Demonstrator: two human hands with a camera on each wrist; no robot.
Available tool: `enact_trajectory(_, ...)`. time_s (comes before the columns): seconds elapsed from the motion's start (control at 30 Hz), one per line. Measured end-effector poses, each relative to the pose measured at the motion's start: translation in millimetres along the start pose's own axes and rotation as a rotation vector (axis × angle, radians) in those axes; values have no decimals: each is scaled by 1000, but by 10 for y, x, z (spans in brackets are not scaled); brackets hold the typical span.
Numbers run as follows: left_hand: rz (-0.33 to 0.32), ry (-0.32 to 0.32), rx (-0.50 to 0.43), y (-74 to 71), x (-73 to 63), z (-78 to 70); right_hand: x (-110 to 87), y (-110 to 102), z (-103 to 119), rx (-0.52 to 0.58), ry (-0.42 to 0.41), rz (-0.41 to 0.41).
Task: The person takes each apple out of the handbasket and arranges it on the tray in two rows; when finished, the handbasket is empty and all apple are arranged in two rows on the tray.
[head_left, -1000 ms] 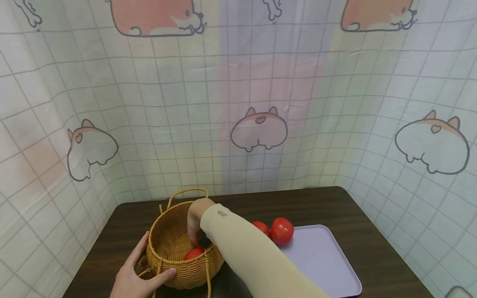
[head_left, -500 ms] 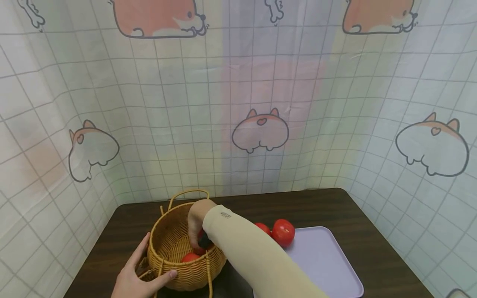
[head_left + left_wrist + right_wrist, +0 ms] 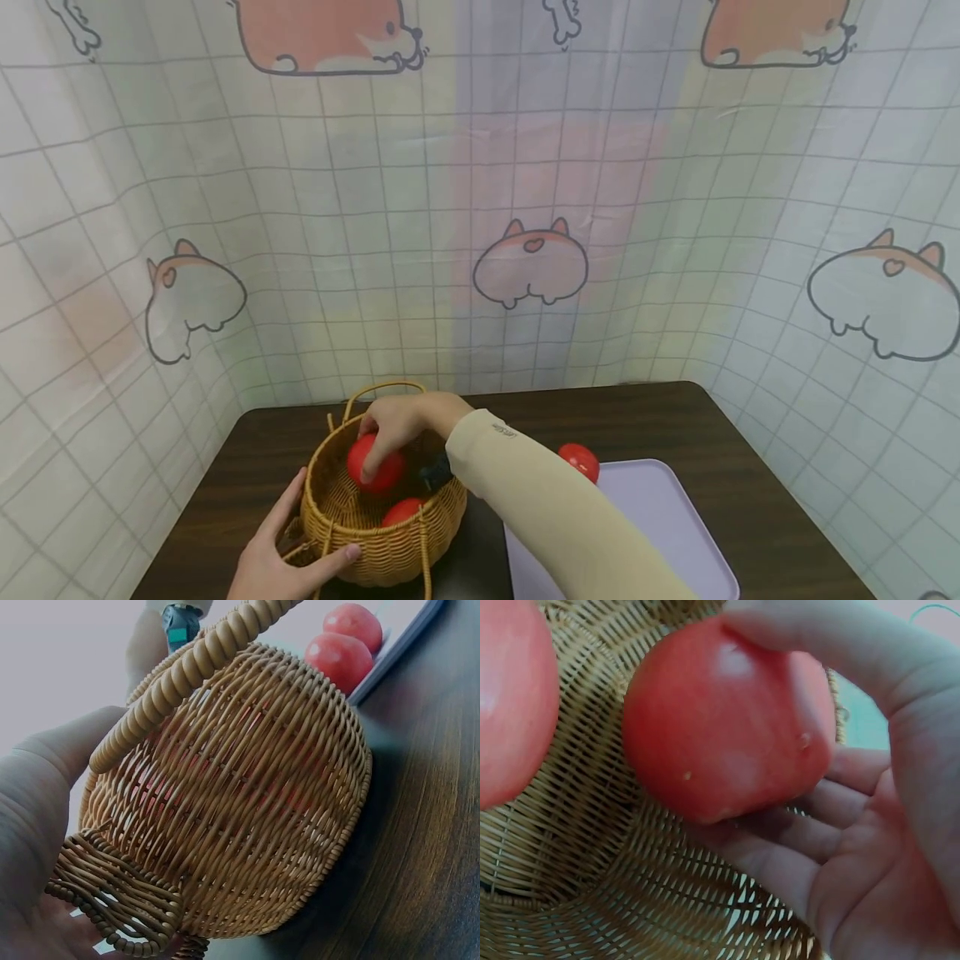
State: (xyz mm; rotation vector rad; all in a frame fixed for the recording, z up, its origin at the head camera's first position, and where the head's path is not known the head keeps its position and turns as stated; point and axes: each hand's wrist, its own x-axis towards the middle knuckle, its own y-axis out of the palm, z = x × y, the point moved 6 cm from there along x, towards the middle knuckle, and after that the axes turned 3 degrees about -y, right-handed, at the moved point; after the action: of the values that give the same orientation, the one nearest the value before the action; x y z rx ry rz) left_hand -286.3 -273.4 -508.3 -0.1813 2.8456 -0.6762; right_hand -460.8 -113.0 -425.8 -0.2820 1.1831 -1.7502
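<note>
A round wicker basket (image 3: 390,554) with thin looped handles stands on the left part of the table. My left hand (image 3: 277,550) grips its near left side, fingers spread along the wall and thumb at the front. In the left wrist view, a thick wrapped handle (image 3: 187,679) crosses over that thumb. Inside the basket mouth, my right hand (image 3: 397,425) holds a red tomato (image 3: 727,727), thumb on one side and fingers on the other. Another tomato (image 3: 402,511) lies lower in the basket, near the front wall.
A pale purple tray (image 3: 652,517) lies right of the basket, partly behind the right sleeve (image 3: 555,500). Two tomatoes (image 3: 341,660) sit by the tray's edge; the sleeve hides one in the head view. A patterned cloth (image 3: 525,333) hangs behind the dark wooden table (image 3: 637,417).
My right hand has come up from deep in the basket and shifted left, with the tomato now visible in its grasp. My left hand keeps its hold on the basket.
</note>
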Motion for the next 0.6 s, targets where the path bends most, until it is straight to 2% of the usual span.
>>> enact_trajectory(0.2,-3,-6,5,-4,-10,-13,-105,-71,-10,68,-87,-57)
enact_trajectory(0.33,-2,1,0,1,-10,-8,-190,-90,-28,101,-112,-118)
enact_trajectory(0.6,3,-2,-4,7,9,7,-357,-71,-120,291,-139,-202)
